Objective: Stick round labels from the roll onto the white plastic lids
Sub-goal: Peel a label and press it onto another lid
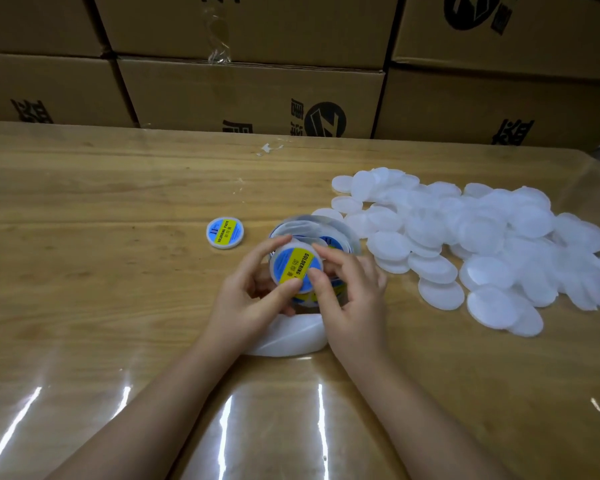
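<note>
A white lid [293,263] with a blue and yellow round label is held above the table's middle. My left hand [250,292] grips its rim with curled fingers and thumb. My right hand [347,289] presses its thumb on the label's lower edge while its fingers curl round the lid's far side. Right behind the lid stands the label roll [329,233], partly hidden by my hands. One labelled lid [225,232] lies flat to the left. A big heap of bare white lids [482,244] spreads over the table's right side.
A curl of white backing strip [291,336] lies under my wrists. Stacked cardboard boxes [250,95] wall off the table's far edge. The wooden table [84,271] has a glossy clear cover, and a small scrap [269,148] lies near the boxes.
</note>
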`<state>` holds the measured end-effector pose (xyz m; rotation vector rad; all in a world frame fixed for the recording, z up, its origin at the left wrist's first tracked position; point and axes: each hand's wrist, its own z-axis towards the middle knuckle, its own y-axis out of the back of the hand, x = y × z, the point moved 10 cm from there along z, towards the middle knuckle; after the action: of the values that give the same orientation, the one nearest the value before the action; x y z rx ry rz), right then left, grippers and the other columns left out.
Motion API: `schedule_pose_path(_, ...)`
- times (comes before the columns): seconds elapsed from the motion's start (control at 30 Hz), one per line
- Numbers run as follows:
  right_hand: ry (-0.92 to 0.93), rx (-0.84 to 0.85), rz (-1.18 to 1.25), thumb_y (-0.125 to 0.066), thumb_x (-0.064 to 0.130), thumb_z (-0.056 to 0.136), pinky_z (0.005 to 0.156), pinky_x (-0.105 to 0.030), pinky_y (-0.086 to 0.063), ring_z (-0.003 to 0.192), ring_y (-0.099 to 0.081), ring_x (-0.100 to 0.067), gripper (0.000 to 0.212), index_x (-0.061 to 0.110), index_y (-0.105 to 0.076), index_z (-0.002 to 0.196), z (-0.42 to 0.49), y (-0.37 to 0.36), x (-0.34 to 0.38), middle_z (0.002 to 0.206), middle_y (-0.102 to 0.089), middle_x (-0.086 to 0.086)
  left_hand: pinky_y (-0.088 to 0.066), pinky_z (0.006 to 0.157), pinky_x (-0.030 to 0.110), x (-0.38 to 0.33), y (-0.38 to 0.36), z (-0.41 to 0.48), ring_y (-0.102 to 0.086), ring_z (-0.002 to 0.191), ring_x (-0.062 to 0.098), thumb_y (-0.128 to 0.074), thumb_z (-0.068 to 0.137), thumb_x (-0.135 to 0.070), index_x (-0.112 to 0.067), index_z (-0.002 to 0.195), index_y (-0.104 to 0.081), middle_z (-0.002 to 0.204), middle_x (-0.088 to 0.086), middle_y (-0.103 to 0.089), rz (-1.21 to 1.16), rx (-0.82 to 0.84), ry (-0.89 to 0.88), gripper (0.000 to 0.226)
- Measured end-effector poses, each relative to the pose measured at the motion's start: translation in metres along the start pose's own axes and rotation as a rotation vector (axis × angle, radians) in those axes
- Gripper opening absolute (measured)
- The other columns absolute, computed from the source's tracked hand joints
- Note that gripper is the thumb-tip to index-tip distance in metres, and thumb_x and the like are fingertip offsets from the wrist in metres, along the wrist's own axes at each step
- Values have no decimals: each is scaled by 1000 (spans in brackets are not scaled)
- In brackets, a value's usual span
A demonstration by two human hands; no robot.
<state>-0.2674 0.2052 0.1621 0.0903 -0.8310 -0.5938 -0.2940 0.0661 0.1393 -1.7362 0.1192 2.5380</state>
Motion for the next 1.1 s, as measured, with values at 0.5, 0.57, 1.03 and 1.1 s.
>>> schedule_pose_path(0.5,24,0,-40,-48,36,90,89,-41,-38,96,-37,18,23,39,-58,110,1,3,-2,84,-46,32,-48,65,23,-14,12,-2,-59,69,12,-64,83,-22,-35,105,-59,89,-6,-65,284,-154,-177,27)
schedule_pose_path(0.57,26,-6,-46,-51,35,87,88,-46,-42,97,-35,20,25,39,-57,112,1,2,-2,85,-44,31,-50,64,19,-6,14,-1,-62,66,7,-63,85,-10,-30,102,-63,88,-2,-69,161,-166,-96,26)
schedule_pose_path(1.03,115,0,-130,-42,26,93,89,-31,-28,85,-44,-5,34,27,-56,124,3,3,9,81,-47,31,-46,48,17,7,12,3,-59,49,7,-56,87,0,-13,92,-63,63,-4,-68,-109,-122,43,16)
schedule_pose_path(1.1,96,-5,-131,-41,26,93,92,-29,-26,91,-45,-8,36,32,-48,128,3,7,6,93,-58,24,-46,48,16,6,23,5,-60,51,8,-57,88,0,-10,93,-63,61,-3,-68,-103,-184,29,14)
